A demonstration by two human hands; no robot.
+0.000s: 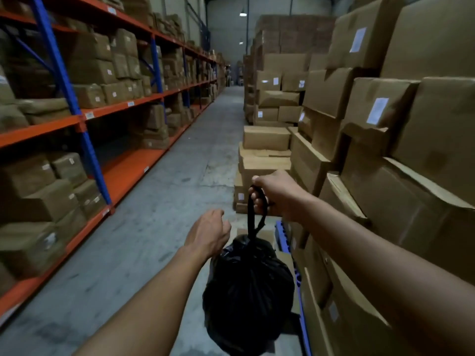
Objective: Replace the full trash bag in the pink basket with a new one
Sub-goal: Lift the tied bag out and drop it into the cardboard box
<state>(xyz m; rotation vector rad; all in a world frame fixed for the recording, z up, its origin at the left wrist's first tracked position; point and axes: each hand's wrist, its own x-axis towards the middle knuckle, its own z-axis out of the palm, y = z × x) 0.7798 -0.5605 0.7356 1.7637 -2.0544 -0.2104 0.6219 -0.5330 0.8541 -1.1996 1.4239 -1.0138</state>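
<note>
Looking down from the head camera: a person is standing in a warehouse aisle, both bare arms reaching forward.
Right hand: the right hand [276, 195] is curling into a fist around the tied black loops at the top of the trash bag [248, 299], bearing its weight.
Left hand: the left hand [209, 233] is hovering just beside the bag's knotted neck, fingers loosely bent and holding nothing; whether it is brushing the plastic cannot be told.
Bag position: the full bag is hanging in the air below the right fist, above the concrete floor [144, 227], low in the middle of the view.
Pink basket: it is not appearing anywhere in this view, and neither is a fresh bag.
Surroundings: orange and blue shelving [84, 119] loaded with cartons is running along the left; stacked cardboard boxes [385, 124] are crowding the right.
Handling: the bag is looking soft and bulging, and the taut loops are suggesting some weight; the thin plastic is probably liable to tear or slip.
Best hold: the knotted neck and loops are offering the firmest grip, while a palm under the rounded bottom would likely be steadying any swing.
Task stage: the full bag is apparently out of its basket and being carried off.
</note>
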